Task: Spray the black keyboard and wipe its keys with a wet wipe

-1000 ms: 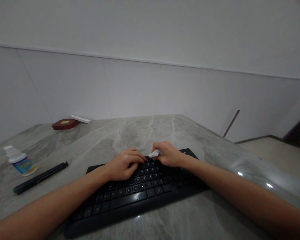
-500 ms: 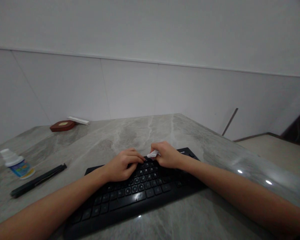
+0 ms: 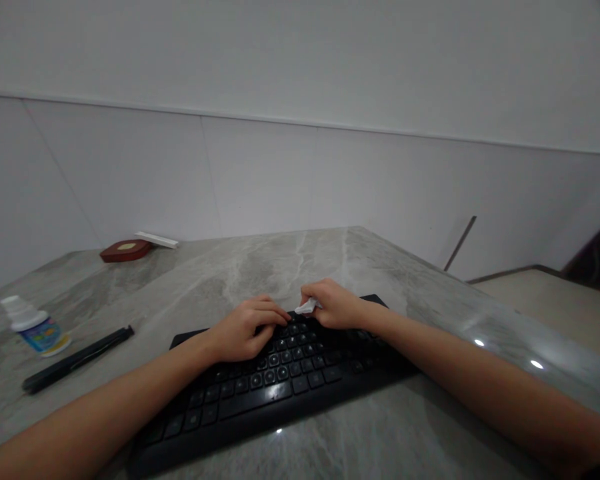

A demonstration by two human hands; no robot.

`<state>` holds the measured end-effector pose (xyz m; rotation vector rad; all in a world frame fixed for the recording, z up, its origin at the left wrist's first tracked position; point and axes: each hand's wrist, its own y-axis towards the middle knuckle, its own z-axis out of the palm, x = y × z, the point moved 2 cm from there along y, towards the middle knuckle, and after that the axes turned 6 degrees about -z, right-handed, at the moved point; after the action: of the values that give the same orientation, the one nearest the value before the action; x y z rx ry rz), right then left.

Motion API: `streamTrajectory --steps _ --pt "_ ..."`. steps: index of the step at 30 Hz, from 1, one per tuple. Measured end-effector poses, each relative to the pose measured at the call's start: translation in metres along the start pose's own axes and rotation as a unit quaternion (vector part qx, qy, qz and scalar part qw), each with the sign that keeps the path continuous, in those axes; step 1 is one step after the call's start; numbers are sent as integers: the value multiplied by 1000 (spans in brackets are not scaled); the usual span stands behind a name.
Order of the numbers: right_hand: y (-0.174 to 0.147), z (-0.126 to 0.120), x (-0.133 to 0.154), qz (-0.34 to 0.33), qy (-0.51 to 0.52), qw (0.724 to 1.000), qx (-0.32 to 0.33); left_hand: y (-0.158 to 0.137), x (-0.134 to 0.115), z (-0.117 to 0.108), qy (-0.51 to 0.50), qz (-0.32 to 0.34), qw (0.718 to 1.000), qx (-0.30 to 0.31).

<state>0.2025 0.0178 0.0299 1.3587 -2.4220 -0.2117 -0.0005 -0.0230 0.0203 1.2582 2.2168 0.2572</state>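
A black keyboard (image 3: 260,393) lies at a slant on the marbled table, under both hands. My left hand (image 3: 250,327) rests on its upper keys, holding nothing, with the fingers stretched toward the top edge. My right hand (image 3: 333,305) is closed on a crumpled white tissue (image 3: 307,306), which pokes out between thumb and fingers at the keyboard's top row. The fingertips of my left hand are close beside the tissue. My right hand and forearm cover part of the keyboard's right side.
To the left stand a white-capped bottle (image 3: 40,330) with a blue label and, beside it, a long dark stick-like object (image 3: 80,359). A reddish-brown case (image 3: 126,251) and a white flat bar (image 3: 157,240) lie against the wall (image 3: 260,173). The grey table (image 3: 220,267) ends at right.
My right hand has shifted very slightly upward with the tissue. My left hand stays in the same place on the keyboard.
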Motion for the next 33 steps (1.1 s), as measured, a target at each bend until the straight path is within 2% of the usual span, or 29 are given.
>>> streamTrajectory --steps 11,16,23,27,33 --pt "-2 0 6 11 -101 994 26 0 2 0 4 2 1000 0" --pt "-1 -2 8 -18 -113 992 50 0 1 0 3 3 1000 2" --pt "-3 -2 29 -38 -200 975 95 0 2 1 7 5 1000 0" --pt "-5 -6 28 -6 -161 982 94 0 2 1 3 8 1000 -4" --pt "-7 -2 17 8 -55 998 34 -1 3 1 1 4 1000 1"
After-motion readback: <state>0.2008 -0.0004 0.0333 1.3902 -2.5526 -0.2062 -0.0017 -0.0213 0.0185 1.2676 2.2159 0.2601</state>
